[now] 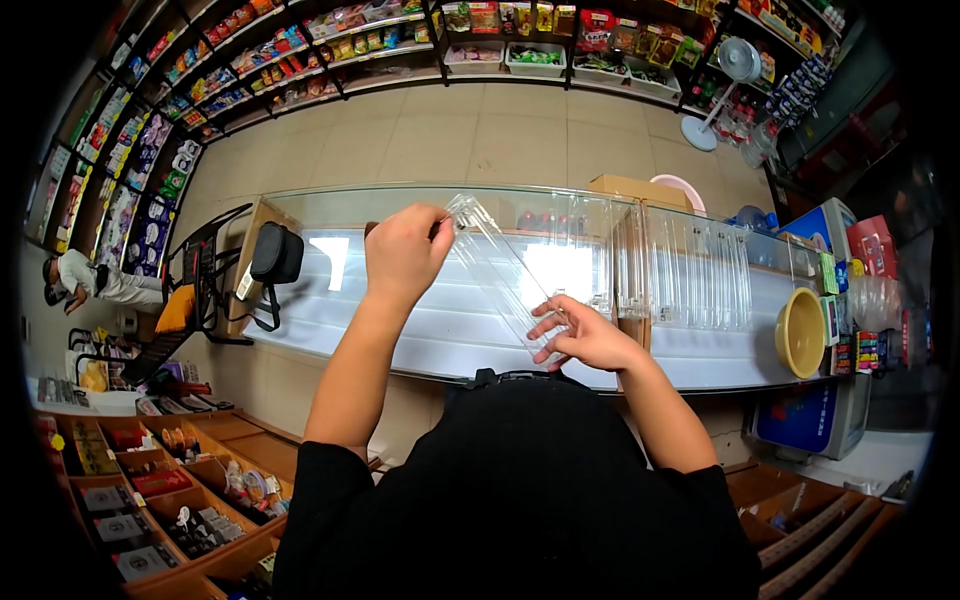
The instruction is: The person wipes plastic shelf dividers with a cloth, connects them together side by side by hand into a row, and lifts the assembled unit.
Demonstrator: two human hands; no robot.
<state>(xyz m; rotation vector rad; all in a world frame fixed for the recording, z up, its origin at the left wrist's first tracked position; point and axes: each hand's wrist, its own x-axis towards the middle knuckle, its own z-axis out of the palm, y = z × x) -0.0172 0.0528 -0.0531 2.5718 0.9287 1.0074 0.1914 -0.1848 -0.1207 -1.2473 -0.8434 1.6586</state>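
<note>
A long, narrow clear plastic tray (497,268) slants over the glass counter, its far end up and to the left. My left hand (405,255) is closed on that far end. Toward the near end, my right hand (590,335) grips the tray with its fingers somewhat spread along the side. Beneath it lies the glass-topped display counter (420,335) with white panels inside. Several similar clear plastic trays (700,275) stand in a row at the right part of the counter; others behind the held one are partly hidden by glare.
A black bag (277,253) with a strap sits at the counter's left end, beside a black chair (205,270). A yellow bowl (800,335) is at the right end. Beyond stand a white fan (738,62) and stocked shelves (370,40). A person (95,275) is at far left.
</note>
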